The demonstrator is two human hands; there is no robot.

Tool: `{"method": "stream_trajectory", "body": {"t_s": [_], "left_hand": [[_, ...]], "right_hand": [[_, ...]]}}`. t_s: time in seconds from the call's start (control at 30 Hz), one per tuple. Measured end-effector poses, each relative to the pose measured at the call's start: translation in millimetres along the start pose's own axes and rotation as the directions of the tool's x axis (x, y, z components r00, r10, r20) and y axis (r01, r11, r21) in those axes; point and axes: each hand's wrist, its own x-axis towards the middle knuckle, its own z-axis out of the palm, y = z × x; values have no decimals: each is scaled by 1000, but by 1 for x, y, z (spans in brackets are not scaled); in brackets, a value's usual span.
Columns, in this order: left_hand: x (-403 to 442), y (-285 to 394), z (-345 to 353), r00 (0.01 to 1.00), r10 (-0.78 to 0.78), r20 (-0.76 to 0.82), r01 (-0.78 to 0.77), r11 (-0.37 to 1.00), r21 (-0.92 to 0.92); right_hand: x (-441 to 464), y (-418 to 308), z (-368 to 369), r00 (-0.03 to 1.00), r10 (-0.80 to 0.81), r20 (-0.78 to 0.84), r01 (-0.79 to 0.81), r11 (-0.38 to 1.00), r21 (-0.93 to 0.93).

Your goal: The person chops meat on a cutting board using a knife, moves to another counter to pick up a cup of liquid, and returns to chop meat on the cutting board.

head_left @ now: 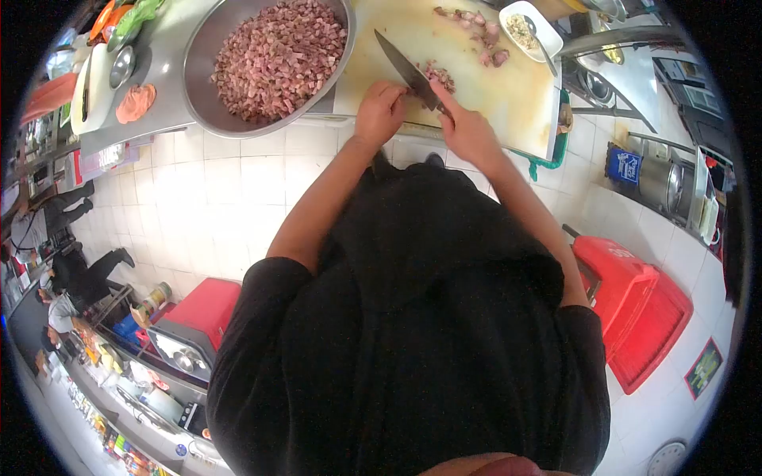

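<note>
My right hand (470, 133) grips a chef's knife (403, 65) by its handle, index finger stretched along the blade. The blade lies slanted over the cutting board (371, 67), tip pointing away to the left. Close to the left of the blade's heel is my left hand (381, 113), fingers curled together; what they hold, if anything, is hidden. Chopped purplish pieces (441, 77) lie right of the blade. Farther back on the board are several peeled shallots (488, 40). Left of the board stands a big metal bowl (198, 75) of diced pinkish pieces (274, 55).
A white dish (550, 30) with chopped bits and a spoon (544, 51) sits at the board's back right. Left of the bowl are an orange-pink cloth-like item (136, 104) and a small metal bowl (122, 67). Red bins (627, 293) stand behind me; other people (67, 282) are at far left.
</note>
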Motion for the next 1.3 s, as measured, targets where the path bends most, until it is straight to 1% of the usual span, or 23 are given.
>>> {"method": "stream_trajectory", "body": {"t_s": [0.07,0.17,0.27,0.37,0.47,0.57,0.67,0.77,0.8,0.9,1.0,1.07,1.1,1.13,1.17,1.2,1.23,1.27,1.3], "left_hand": [[-7,-9,-5,1000,-30,-1,30,999,22],[-10,-12,-13,998,-15,-64,15,1000,-3],[-10,-7,-22,997,0,-75,-4,999,-49],[-12,-13,-28,1000,3,-19,-4,998,-58],[-11,-13,-31,999,48,4,-48,998,-45],[-13,-17,-29,999,-14,40,18,995,-100],[-10,-12,-35,999,13,48,-9,997,-81],[-7,-14,-28,998,56,4,-56,997,-46],[-3,-13,-26,998,57,12,-57,998,-22],[13,-12,-23,996,78,36,-79,996,31],[29,-13,-17,992,103,66,-106,994,40],[42,-14,-10,991,102,83,-107,992,61],[46,-13,-8,991,94,100,-99,994,40],[49,-12,-5,990,86,115,-89,996,20],[51,-11,-2,988,77,131,-78,997,0],[52,-9,0,984,79,157,-81,997,6],[54,-8,3,980,83,182,-86,996,11],[56,-6,6,974,90,206,-95,995,14],[58,-4,11,970,113,215,-118,993,10]], "right_hand": [[10,1,-6,1000,-20,10,20,999,35],[20,-5,-11,999,-43,-14,42,999,-34],[15,-27,-16,1000,13,13,-13,1000,-29],[7,-29,15,995,98,-13,-99,993,-60],[6,-12,52,991,40,-125,-38,999,16],[18,0,43,986,-3,-167,22,993,113],[8,-5,15,945,27,-326,0,997,82],[-8,19,-14,952,58,-300,-82,994,-70],[-10,37,-10,932,23,-363,-68,992,-110],[-20,54,1,953,80,-293,-157,956,-248],[-40,53,19,939,-5,-343,-35,993,-111],[-56,58,32,906,37,-423,32,987,154],[-66,62,39,889,65,-454,74,956,282],[-80,65,43,912,246,-330,-31,841,540],[-96,71,42,900,370,-232,-112,708,697],[-112,65,34,875,471,-109,-188,538,822],[-122,60,31,839,543,29,-253,341,905],[-127,61,39,830,558,12,-227,318,921],[-130,59,45,821,570,36,-233,277,932]]}}
